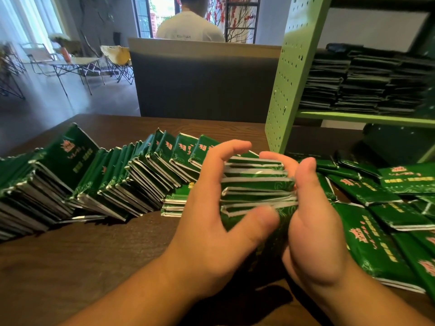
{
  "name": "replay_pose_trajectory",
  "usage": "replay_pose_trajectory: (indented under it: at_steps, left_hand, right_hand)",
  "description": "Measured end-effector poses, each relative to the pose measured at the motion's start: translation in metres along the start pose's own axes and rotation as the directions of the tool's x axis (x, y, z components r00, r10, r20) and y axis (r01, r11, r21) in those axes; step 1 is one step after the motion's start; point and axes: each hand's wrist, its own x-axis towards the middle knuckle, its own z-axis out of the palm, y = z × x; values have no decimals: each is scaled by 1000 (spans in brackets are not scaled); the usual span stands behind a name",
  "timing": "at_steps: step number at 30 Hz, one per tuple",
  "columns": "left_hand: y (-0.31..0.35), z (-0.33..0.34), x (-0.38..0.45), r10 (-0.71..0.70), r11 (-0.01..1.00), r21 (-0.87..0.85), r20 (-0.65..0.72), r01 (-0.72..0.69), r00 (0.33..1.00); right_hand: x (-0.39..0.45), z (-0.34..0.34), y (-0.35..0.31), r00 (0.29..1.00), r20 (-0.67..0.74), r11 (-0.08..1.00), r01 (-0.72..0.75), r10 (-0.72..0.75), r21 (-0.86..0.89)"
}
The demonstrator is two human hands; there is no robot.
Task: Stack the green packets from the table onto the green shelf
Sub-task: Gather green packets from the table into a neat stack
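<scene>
Both hands clasp one bundle of several green packets (256,184) just above the table's front middle. My left hand (211,220) grips its left side, thumb across the lower front. My right hand (313,227) cups its right side with fingers curled round the back. A long leaning row of green packets (98,180) runs across the table's left half. Loose packets (388,208) lie scattered at the right. The green pegboard shelf (292,74) stands at the back right, with dark stacks of packets (362,85) on its upper board.
The brown wooden table (82,267) stretches under everything. Behind it stands a grey partition (202,78), and a person in a white shirt (188,27) sits beyond with their back turned. Folding chairs and a small table (70,64) stand at the far left.
</scene>
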Motion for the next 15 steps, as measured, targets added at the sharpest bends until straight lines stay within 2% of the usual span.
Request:
replay_pose_trajectory:
  at_steps: [4,6,10,12,14,15]
  left_hand:
    - [4,-2,6,38,984,170,65,-48,997]
    - [5,-3,9,51,964,261,15,-53,999]
    - [7,-8,14,62,938,346,-114,-18,992]
    - [7,-11,16,61,952,305,-203,4,977]
    - [7,-16,19,19,983,181,-308,39,951]
    - [7,-18,20,-6,989,133,-353,57,936]
  right_hand:
    - [1,0,-5,1000,-19,999,-9,10,32]
    - [2,1,-4,1000,-2,999,7,-7,46]
    - [4,1,-4,988,151,991,-16,-5,132]
    - [7,-4,-6,980,197,999,-24,15,43]
    - [7,-8,-7,966,253,978,9,45,-208]
    - [6,-8,-7,957,285,927,59,53,-370]
